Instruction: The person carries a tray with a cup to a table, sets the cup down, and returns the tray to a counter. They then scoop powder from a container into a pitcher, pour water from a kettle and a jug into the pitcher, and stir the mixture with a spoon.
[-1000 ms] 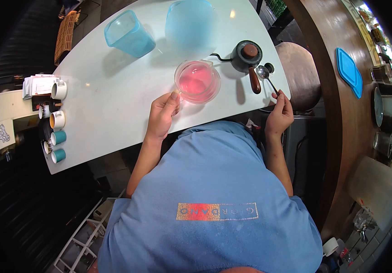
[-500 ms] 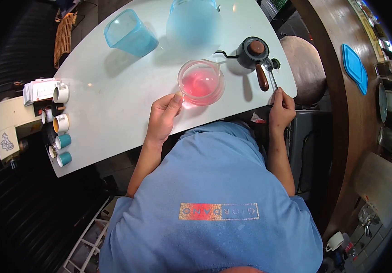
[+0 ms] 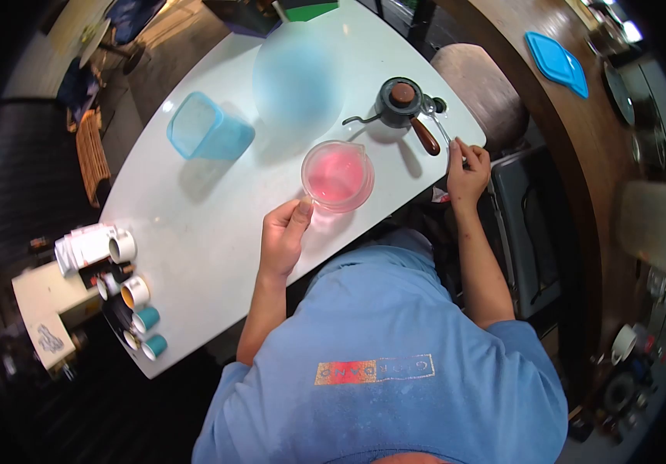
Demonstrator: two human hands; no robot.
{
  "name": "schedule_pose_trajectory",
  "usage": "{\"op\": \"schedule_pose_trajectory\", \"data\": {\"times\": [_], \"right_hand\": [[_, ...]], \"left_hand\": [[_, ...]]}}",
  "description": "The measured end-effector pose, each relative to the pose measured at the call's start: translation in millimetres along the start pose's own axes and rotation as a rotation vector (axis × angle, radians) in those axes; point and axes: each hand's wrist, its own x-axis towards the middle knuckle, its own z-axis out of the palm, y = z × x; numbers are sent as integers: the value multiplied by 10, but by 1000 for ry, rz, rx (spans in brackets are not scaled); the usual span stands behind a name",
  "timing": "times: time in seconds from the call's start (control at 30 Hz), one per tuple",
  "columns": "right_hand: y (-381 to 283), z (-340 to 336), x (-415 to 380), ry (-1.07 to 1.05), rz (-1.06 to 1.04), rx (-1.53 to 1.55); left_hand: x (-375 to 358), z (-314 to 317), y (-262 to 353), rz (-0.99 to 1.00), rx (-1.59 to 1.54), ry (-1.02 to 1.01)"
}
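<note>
In the head view my left hand (image 3: 285, 236) pinches the handle of a clear pitcher (image 3: 338, 176) at the table's near edge. Pink liquid shows inside it. My right hand (image 3: 468, 170) has its fingers closed on the handle end of a metal spoon (image 3: 441, 128). The spoon's bowl end lies beside a black gooseneck kettle (image 3: 393, 116) with a wooden knob and wooden handle. Its thin spout points left, toward the space behind the pitcher. Left of the pitcher is a translucent blue container (image 3: 228, 141); a larger pale blue container (image 3: 299, 85) behind it looks blurred.
Several cups (image 3: 141, 319) line the left end of the white table (image 3: 186, 255), near white packets (image 3: 85, 249). Dark and green boxes (image 3: 310, 8) stand at the far edge. Blue lids (image 3: 557, 62) rest on the brown counter at right, past a round stool (image 3: 478, 85).
The view has turned, so the table appears rotated, and the boxes at its far edge have come into sight. Both hands keep their holds on the pitcher and the spoon.
</note>
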Motion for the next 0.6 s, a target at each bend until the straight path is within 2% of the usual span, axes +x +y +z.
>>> {"op": "schedule_pose_trajectory", "data": {"times": [0.17, 0.23, 0.33, 0.6], "right_hand": [[-193, -439, 68, 143, 228, 187], [-159, -643, 90, 253, 236, 334], [-293, -1129, 127, 375, 335, 299], [-95, -2335, 282, 697, 292, 261]], "left_hand": [[-5, -80, 96, -41, 67, -71], [13, -75, 85, -37, 41, -112], [65, -35, 65, -30, 15, -229], [271, 421, 99, 26, -9, -465]]}}
